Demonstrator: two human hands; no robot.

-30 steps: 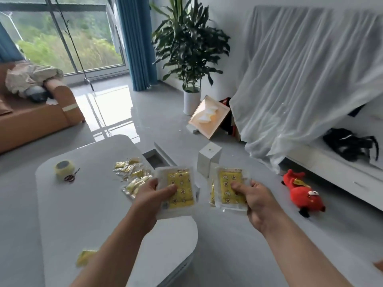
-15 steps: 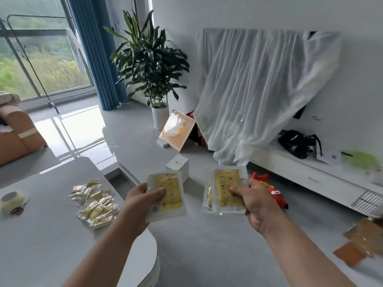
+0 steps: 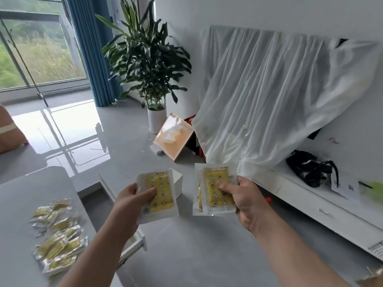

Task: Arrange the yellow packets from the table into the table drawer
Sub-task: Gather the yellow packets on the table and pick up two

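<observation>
Both hands lifted slightly, left hand [image 3: 132,200] clamped on one yellow packet [image 3: 159,193], right hand [image 3: 246,201] gripping another packet [image 3: 217,189]

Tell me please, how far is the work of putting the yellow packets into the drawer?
Done: nothing can be confirmed; the open drawer shows at the table's edge, but its inside is hidden. In hand: the left hand holds one yellow packet, and the right hand holds more packets, all above the floor. Left: a pile of packets lies on the table.
</observation>
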